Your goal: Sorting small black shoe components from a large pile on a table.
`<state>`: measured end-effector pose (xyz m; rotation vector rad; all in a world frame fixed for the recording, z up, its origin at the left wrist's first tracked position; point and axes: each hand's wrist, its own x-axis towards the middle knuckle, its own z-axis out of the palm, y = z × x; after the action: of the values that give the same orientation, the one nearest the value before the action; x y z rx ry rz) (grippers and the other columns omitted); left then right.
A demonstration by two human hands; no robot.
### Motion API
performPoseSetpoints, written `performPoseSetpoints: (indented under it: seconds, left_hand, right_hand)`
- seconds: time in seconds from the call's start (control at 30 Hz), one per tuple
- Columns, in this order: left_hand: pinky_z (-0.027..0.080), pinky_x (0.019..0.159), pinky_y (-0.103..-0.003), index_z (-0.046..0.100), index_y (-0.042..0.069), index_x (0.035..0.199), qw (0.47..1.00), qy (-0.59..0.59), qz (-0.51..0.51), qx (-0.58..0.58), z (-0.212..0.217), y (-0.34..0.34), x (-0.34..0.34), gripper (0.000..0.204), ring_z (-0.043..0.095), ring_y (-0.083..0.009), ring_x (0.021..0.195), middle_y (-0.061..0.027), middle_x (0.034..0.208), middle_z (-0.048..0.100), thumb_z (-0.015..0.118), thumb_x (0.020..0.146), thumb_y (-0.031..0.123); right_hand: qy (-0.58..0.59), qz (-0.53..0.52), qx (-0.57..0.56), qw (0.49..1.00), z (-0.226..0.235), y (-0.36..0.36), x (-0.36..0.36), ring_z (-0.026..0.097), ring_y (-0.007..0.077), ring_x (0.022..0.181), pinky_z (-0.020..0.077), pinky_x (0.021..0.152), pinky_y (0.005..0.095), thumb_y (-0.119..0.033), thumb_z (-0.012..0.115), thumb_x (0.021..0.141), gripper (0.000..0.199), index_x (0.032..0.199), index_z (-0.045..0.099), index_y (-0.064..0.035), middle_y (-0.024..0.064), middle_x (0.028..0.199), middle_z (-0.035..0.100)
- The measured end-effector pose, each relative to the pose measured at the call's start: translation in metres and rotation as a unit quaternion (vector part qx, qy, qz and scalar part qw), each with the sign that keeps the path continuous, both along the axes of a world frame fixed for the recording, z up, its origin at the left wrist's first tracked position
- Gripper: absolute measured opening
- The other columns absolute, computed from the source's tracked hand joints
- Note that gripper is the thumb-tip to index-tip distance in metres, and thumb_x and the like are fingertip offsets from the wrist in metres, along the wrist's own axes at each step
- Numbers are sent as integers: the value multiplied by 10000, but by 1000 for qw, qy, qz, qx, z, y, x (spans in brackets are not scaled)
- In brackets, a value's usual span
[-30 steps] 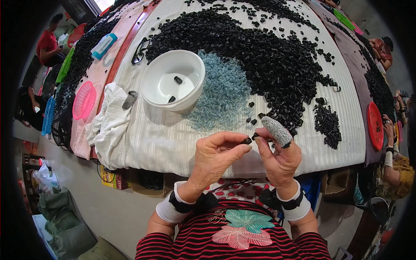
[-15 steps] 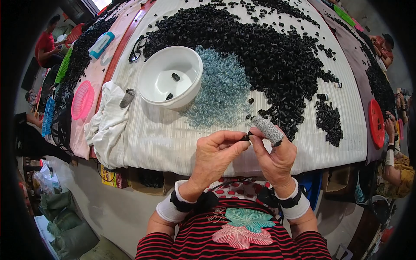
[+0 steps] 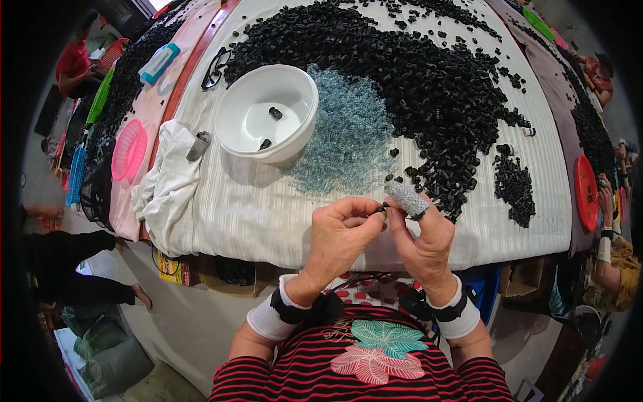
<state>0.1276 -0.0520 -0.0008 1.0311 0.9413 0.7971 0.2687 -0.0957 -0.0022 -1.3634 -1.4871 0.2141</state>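
Observation:
Just above the table's near edge, my left hand [image 3: 340, 236] pinches a small black plastic part [image 3: 383, 208] between thumb and fingertips. My right hand [image 3: 427, 246] meets it there, its thumb and fingers closed at the same part. A grey knitted finger cover [image 3: 407, 199] sits on a finger of that hand. The fingertips partly hide the part, so its exact shape is unclear. Beyond my hands lie a heap of tiny shiny blue-grey pieces [image 3: 341, 134], which look like springs, and a large pile of black plastic parts [image 3: 429, 100].
A white bowl [image 3: 231, 130] holds two black parts. Left of it lie a white cloth [image 3: 167, 174], eyeglasses [image 3: 214, 70] and a pink basket [image 3: 129, 149]. Small dark pieces [image 3: 514, 191] and a red lid-like dish [image 3: 585, 194] are at right. Other people sit nearby.
Both hands stay pinched together at the black part, with slight finger movement. At the lower left, a person's dark-trousered legs and bare foot have come farther into view. The whole view has shifted slightly.

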Motion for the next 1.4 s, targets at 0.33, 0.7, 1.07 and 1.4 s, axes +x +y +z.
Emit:
performPoseSetpoints:
  seconds: [0.33,0.7,1.07,1.4]
  left_hand:
    - [516,665,-234,641,-42,922,988,-119,-39,-93,2,9,-2,148,641,-133,736,-100,826,675,616,834,74]
    - [532,697,-245,633,-50,930,983,-124,-44,-129,3,6,-2,160,644,-142,757,-106,850,672,596,843,78]
    - [521,645,-231,645,-33,909,983,-120,-85,-111,3,12,-8,149,635,-116,715,-77,834,669,620,844,99]
    - [518,631,-230,637,-12,971,980,-79,-157,-91,12,17,-24,186,632,-113,720,-77,860,665,645,863,139]
  right_hand:
    - [-59,57,15,996,-4,2,2,534,367,897,472,731,407,-71,784,577,397,871,544,44,218,1040,501]
    - [-125,44,65,989,-9,5,0,515,350,751,445,600,402,-18,755,511,370,787,514,36,190,905,509]
    - [-149,56,104,982,-8,10,2,512,316,661,427,529,379,-16,743,491,316,697,504,14,161,824,525]
    - [-123,81,47,988,15,2,10,540,334,768,453,655,401,-66,750,611,336,882,581,40,161,859,561]
